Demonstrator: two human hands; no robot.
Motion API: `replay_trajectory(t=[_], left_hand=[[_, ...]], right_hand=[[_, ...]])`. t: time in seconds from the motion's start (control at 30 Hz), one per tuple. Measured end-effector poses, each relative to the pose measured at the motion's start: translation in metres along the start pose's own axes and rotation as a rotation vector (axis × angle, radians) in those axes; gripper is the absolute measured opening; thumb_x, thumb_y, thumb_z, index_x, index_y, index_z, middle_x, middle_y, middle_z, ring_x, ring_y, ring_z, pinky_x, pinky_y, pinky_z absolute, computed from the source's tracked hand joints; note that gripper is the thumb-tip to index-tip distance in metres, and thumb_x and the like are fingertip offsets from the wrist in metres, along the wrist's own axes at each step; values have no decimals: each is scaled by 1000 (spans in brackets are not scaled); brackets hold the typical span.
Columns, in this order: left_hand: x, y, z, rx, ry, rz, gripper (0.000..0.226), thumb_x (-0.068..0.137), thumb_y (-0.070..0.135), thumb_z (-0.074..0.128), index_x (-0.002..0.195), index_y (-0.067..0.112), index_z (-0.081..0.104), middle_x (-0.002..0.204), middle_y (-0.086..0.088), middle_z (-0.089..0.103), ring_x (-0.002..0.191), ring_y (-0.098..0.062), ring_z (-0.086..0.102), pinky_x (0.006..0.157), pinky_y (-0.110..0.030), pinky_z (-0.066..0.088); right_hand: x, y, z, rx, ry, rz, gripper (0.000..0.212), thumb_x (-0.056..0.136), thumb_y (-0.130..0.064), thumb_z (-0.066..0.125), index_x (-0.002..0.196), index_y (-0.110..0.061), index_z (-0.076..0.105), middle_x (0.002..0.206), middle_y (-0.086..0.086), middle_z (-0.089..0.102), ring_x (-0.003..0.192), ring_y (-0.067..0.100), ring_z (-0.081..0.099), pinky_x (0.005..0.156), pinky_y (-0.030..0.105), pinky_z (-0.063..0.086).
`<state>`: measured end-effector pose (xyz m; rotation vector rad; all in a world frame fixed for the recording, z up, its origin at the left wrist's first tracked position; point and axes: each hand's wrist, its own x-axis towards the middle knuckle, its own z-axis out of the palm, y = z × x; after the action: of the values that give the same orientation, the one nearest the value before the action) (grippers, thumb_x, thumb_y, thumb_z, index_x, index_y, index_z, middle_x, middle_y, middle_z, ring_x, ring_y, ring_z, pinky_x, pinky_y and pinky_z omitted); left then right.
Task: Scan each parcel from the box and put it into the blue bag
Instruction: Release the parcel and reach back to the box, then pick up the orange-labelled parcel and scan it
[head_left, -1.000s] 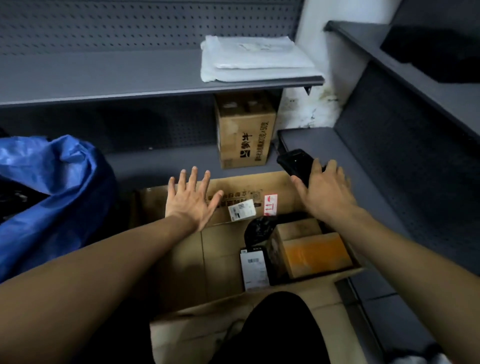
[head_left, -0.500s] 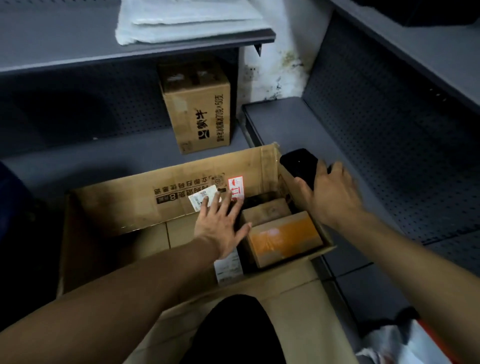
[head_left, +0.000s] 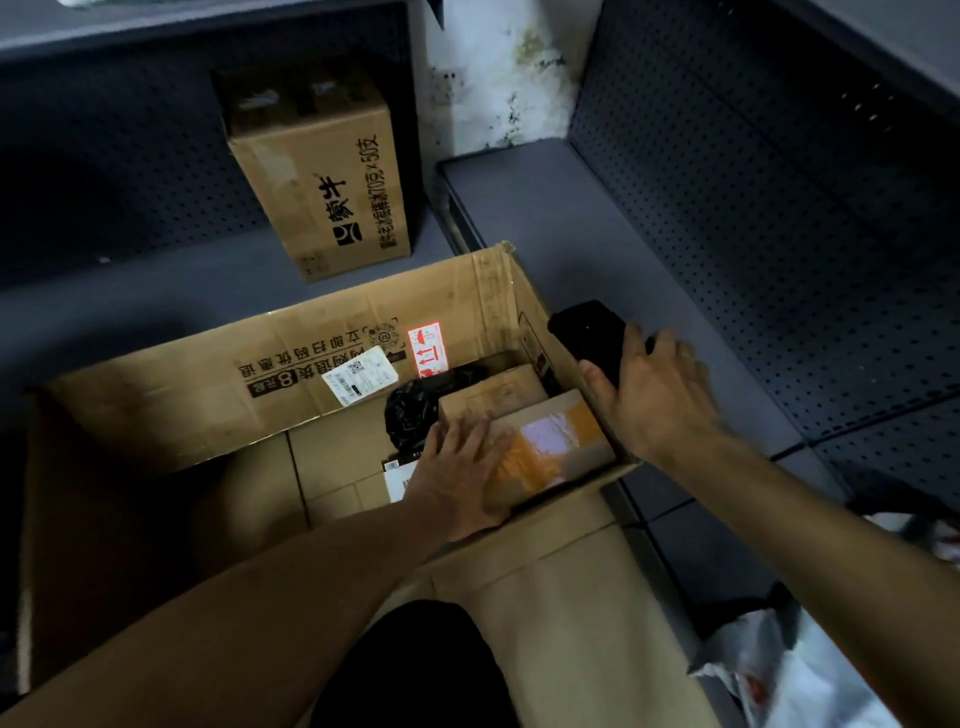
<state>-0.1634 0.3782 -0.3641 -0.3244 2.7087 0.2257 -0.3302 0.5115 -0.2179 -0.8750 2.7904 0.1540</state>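
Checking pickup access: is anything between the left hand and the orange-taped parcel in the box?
Nothing visible. The left hand already lies flat on the orange-taped parcel inside the open cardboard box. The right hand holds the black scanner clear, over the box's right wall.

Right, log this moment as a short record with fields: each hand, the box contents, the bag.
left hand: fingers spread on the orange-taped parcel inside the open cardboard box
right hand: grips the black scanner over the box's right wall
other contents: brown parcel, black poly bag, flat parcel with white label
blue bag: out of view
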Motion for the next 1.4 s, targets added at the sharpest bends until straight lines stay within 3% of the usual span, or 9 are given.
replay_trajectory(t=[0.17,0.33,0.53,0.8,0.97,1.03,1.2,1.3,1.4], left_hand=[[5,-2,9,-52,-7,-9,113,78,72,58,154,35,-16,163,-3,-21,149,-39,-5,120,-56,11],[7,-3,-1,-163,-2,-16,121,71,56,76,156,34,-8,162,-3,-9,147,-38,3,118,-51,23],[2,-16,-20,-366,23,42,97,74,64,68,151,44,12,154,4,12,136,-31,22,106,-50,42],[-1,-27,-28,-554,56,24,58,103,49,34,156,39,12,158,-1,28,132,-25,43,104,-36,42],[0,-31,-39,-519,209,8,56,104,46,31,155,43,6,142,-6,43,117,-27,51,95,-43,49],[0,-32,-44,-456,266,7,58,105,42,31,154,45,1,135,-6,40,112,-24,49,94,-43,48],[4,-27,-55,-237,279,-15,58,105,33,32,156,37,6,154,-1,23,126,-25,39,105,-42,41],[6,-27,-55,-246,307,-39,58,104,43,32,157,33,9,154,-3,26,128,-26,38,107,-43,39],[9,-27,-52,-304,282,-22,62,103,35,39,157,33,8,150,-4,26,122,-23,41,105,-41,41]], right_hand=[[3,3,14,19,-2,8,79,99,-62,27,153,-4,23,138,24,40,125,39,41,101,49,37],[7,2,15,50,-3,15,79,99,-62,28,154,-5,21,139,24,39,127,39,39,102,49,36],[10,0,7,88,20,5,80,100,-63,26,155,-5,19,141,25,37,128,39,38,104,49,35],[12,-6,7,94,37,-9,80,100,-62,26,155,-4,20,140,25,37,126,39,39,101,49,37],[13,-7,5,105,41,2,80,100,-62,27,155,-5,19,141,25,37,128,40,38,103,50,35],[13,-6,5,100,50,3,81,99,-63,26,155,-5,20,141,25,37,128,40,38,104,50,36],[14,-6,2,105,63,5,80,99,-63,26,155,-6,20,142,25,36,130,40,36,106,50,34],[14,-5,0,107,65,3,80,99,-64,25,155,-6,21,141,25,37,129,40,37,105,51,35],[13,-4,-1,104,59,2,79,99,-63,26,154,-6,22,141,25,37,129,40,37,105,51,35]])
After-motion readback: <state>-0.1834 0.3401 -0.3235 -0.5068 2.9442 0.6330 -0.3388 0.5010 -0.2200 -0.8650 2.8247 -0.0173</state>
